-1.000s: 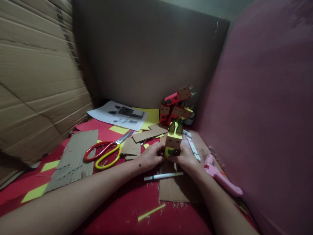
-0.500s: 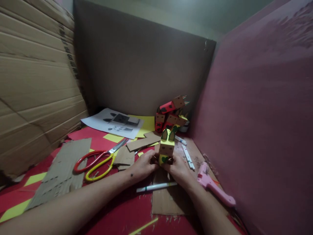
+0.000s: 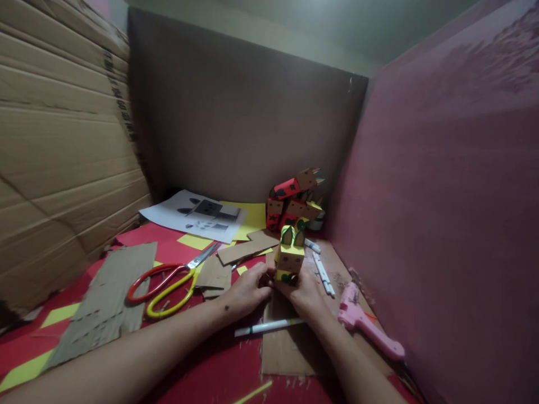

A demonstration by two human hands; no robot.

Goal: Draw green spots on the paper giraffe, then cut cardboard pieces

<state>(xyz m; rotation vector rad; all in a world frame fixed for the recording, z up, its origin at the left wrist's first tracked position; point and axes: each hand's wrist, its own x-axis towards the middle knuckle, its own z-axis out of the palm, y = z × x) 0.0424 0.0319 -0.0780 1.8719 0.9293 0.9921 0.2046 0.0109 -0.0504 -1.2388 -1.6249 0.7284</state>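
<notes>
A small yellow box figure [image 3: 290, 260] with green-rimmed ears stands upright over the far part of the brown cardboard sheet [image 3: 290, 359]. The right hand [image 3: 309, 297] pinches the figure's lower body, above the sheet; the left hand [image 3: 250, 289], by the sheet's left edge, has its fingers curled close against the figure's other side, though whether they grip it cannot be told. A white marker [image 3: 261, 328] lies across the sheet's left edge. Left of the sheet are the scissors [image 3: 168, 286], blades nearly together; right of it, a pink glue gun [image 3: 370, 325]; beyond it, a stack of red figures [image 3: 287, 189].
</notes>
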